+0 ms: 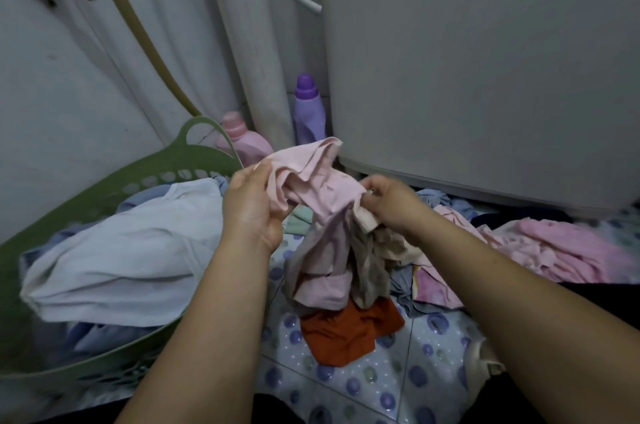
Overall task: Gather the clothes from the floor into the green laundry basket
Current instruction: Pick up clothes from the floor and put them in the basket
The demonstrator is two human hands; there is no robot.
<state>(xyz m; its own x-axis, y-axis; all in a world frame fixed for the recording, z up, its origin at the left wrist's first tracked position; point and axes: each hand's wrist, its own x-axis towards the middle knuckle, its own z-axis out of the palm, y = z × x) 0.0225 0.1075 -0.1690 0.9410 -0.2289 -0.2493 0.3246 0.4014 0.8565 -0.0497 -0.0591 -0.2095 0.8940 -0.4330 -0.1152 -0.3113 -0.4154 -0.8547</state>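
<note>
Both hands (252, 205) (391, 205) gripping pink garment (311, 177)

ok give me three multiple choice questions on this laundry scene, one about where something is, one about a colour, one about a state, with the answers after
1. Where does the green laundry basket stand?
A. at the person's left
B. on top of the washing machine
C. behind the purple bottle

2. What colour is the garment lying flat on the floor tiles below the held clothes?
A. yellow
B. rust orange
C. black

3. What are the hands doing?
A. both hang idle
B. only one holds cloth
C. both grip the pale pink garment

Answers: 1 A, the basket fills the left side. 2 B, the rust orange garment lies under the bundle. 3 C, the left hand and right hand each hold the pale pink garment.
</note>
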